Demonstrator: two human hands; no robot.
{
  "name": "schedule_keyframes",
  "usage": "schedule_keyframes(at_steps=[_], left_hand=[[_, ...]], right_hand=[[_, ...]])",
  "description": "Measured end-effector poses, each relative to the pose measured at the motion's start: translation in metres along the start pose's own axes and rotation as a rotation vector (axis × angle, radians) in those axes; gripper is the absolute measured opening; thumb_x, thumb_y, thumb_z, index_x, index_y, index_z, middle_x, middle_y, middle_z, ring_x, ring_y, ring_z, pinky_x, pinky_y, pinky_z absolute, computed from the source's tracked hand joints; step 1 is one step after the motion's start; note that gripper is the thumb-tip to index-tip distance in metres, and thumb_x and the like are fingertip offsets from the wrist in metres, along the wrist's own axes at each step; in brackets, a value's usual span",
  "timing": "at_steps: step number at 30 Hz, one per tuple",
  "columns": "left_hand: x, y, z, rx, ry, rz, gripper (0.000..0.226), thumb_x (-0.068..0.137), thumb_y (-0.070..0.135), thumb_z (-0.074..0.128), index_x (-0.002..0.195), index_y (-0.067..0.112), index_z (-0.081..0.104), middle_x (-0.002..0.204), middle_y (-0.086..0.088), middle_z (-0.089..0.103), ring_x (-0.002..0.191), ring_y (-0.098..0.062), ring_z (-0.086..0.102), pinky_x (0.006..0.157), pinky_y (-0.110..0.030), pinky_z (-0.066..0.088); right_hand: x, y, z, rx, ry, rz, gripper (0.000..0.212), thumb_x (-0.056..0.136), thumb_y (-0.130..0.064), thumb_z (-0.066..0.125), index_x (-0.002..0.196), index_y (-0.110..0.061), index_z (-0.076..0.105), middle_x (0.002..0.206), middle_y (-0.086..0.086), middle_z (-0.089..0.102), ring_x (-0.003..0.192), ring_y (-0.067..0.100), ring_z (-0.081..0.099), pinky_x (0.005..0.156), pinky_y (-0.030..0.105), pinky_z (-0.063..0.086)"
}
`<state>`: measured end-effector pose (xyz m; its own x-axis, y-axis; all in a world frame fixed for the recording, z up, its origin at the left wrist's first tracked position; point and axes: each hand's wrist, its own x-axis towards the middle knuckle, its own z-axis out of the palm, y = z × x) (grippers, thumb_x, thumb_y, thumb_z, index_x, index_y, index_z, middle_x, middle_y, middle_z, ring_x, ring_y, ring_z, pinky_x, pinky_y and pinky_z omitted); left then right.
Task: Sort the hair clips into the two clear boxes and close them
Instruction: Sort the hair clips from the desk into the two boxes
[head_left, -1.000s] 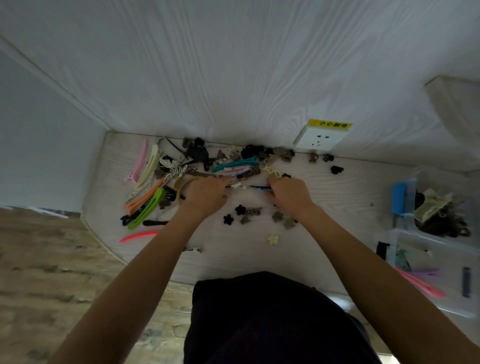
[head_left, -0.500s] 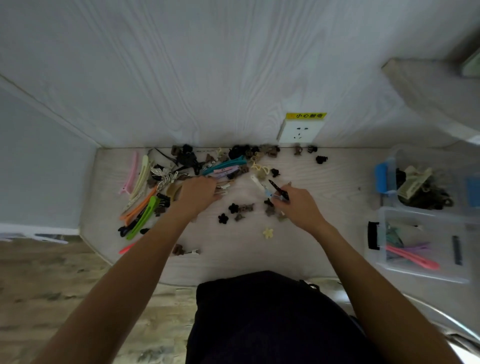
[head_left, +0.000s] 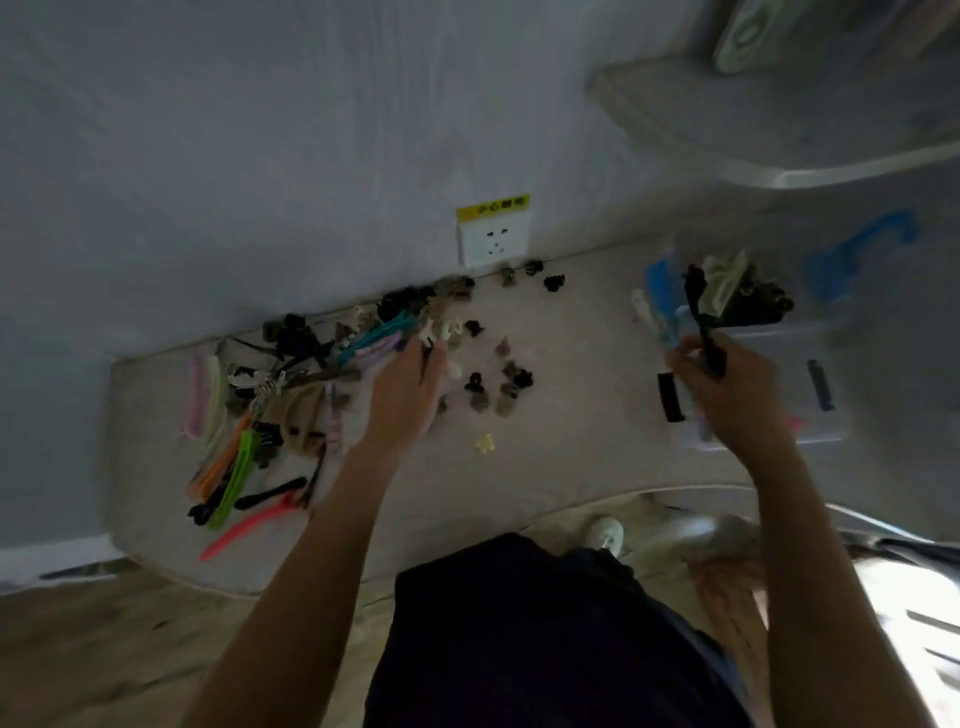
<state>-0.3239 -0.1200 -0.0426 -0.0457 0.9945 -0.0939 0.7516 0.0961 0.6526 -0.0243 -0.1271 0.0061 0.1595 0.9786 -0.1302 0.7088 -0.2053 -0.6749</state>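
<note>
A: Where are the person's hands?

B: The right hand (head_left: 727, 387) is raised over the nearer clear box (head_left: 810, 415) at the right of the table (head_left: 571, 467). Its fingers are curled round a long black clip (head_left: 701, 317), which stands up out of the fist, together with a pale blue one (head_left: 678, 332) just beside it. The view is blurred, so the exact count in that grasp is unclear.

A: And the left?

B: The left hand (head_left: 410, 395) lies over the main heap of hair clips (head_left: 332, 358) near the table's middle. Its fingertips touch the white and pastel clips at the heap's right edge. Whether those fingers pinch anything cannot be told; they are smeared by motion.

A: Where are the remaining clips?

B: Most lie along the back wall and the left side: a green clip (head_left: 236, 480), an orange clip (head_left: 221, 465), a coral clip (head_left: 244, 525) and a pink clip (head_left: 195, 395) among the long ones. Small claw clips (head_left: 498, 387) are scattered just right of the left hand, and a pale yellow flower clip (head_left: 484, 443) sits alone nearer the table's front edge.

A: The boxes?

B: The farther clear box (head_left: 831, 291), with blue latches, holds dark and cream claw clips. The nearer one has black latches; its contents are mostly hidden by the right hand. Both stand open.

A: Anything else?

B: A wall socket (head_left: 493, 241) with a yellow label sits above the table's back edge.
</note>
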Motion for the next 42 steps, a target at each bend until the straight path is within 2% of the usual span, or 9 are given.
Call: schedule_keyframes(at_steps=[5,11,16,19,23,27,34,39,42], left_hand=[[-0.018,0.067,0.058,-0.224,-0.162,-0.027,0.03,0.099,0.028,0.038,0.076,0.016,0.054,0.068,-0.005,0.057,0.058,-0.017,0.052,0.052,-0.024,0.034],[-0.028,0.127,0.108,-0.23,-0.236,0.087,0.033,0.099,0.028,0.039,0.089,0.001,0.054,0.073,-0.011,0.062,0.063,-0.025,0.057,0.058,-0.034,0.039],[-0.023,0.176,0.135,0.175,-0.243,0.294,0.022,0.097,0.032,0.042,0.085,0.013,0.041,0.059,0.006,0.041,0.051,-0.017,0.042,0.051,-0.03,0.03],[-0.011,0.212,0.161,0.466,-0.278,0.384,0.026,0.098,0.032,0.038,0.097,0.009,0.051,0.077,-0.006,0.056,0.067,-0.02,0.049,0.057,-0.031,0.036],[0.004,0.235,0.196,0.598,-0.377,0.466,0.031,0.096,0.035,0.043,0.105,0.007,0.053,0.095,-0.01,0.062,0.093,-0.025,0.056,0.065,-0.035,0.042],[0.007,0.232,0.212,0.538,-0.413,0.455,0.05,0.084,0.048,0.059,0.115,0.009,0.053,0.109,-0.009,0.062,0.103,-0.025,0.055,0.081,-0.037,0.049],[-0.021,0.185,0.18,0.045,-0.123,0.391,0.026,0.091,0.016,0.052,0.117,0.015,0.059,0.113,-0.003,0.063,0.1,-0.015,0.059,0.083,-0.023,0.046],[-0.035,0.157,0.161,-0.175,-0.004,0.255,0.027,0.09,0.005,0.05,0.112,0.017,0.061,0.112,0.001,0.063,0.099,-0.005,0.056,0.08,-0.007,0.043],[-0.045,0.137,0.144,-0.205,0.088,0.198,0.025,0.091,0.007,0.051,0.112,0.017,0.06,0.111,0.003,0.064,0.098,-0.008,0.058,0.081,-0.018,0.049]], right_hand=[[-0.008,0.079,-0.066,-0.358,-0.022,0.013,0.019,0.085,-0.028,0.063,0.094,-0.011,0.063,0.084,0.023,0.067,0.077,0.039,0.064,0.069,0.043,0.049],[0.021,0.111,-0.066,-0.539,-0.29,-0.089,0.023,0.088,-0.034,0.058,0.103,-0.018,0.065,0.102,0.017,0.068,0.096,0.032,0.062,0.073,0.033,0.044],[0.03,0.129,-0.08,-0.48,-0.216,-0.138,0.026,0.09,-0.033,0.055,0.108,-0.015,0.062,0.098,0.017,0.068,0.09,0.034,0.062,0.065,0.034,0.043],[0.029,0.141,-0.098,-0.378,-0.143,-0.11,0.026,0.094,-0.034,0.048,0.096,-0.009,0.056,0.088,0.019,0.066,0.082,0.037,0.061,0.059,0.032,0.036],[0.027,0.15,-0.109,-0.227,-0.14,-0.037,0.025,0.095,-0.034,0.044,0.098,-0.01,0.051,0.09,0.016,0.068,0.082,0.035,0.062,0.068,0.038,0.046],[0.026,0.152,-0.111,-0.237,-0.211,-0.076,0.019,0.096,-0.028,0.044,0.094,-0.01,0.048,0.083,0.011,0.062,0.078,0.033,0.059,0.06,0.034,0.037],[0.039,0.132,-0.081,-0.308,-0.28,-0.216,0.021,0.09,-0.029,0.053,0.097,-0.011,0.061,0.091,0.011,0.063,0.085,0.03,0.06,0.061,0.028,0.032],[0.044,0.125,-0.058,-0.338,-0.445,-0.2,0.032,0.089,-0.024,0.056,0.118,-0.009,0.054,0.114,0.014,0.055,0.11,0.032,0.053,0.078,0.032,0.04],[0.033,0.11,-0.052,-0.318,-0.323,-0.253,0.029,0.091,-0.017,0.051,0.117,-0.008,0.056,0.119,0.015,0.057,0.108,0.029,0.052,0.084,0.034,0.041]])
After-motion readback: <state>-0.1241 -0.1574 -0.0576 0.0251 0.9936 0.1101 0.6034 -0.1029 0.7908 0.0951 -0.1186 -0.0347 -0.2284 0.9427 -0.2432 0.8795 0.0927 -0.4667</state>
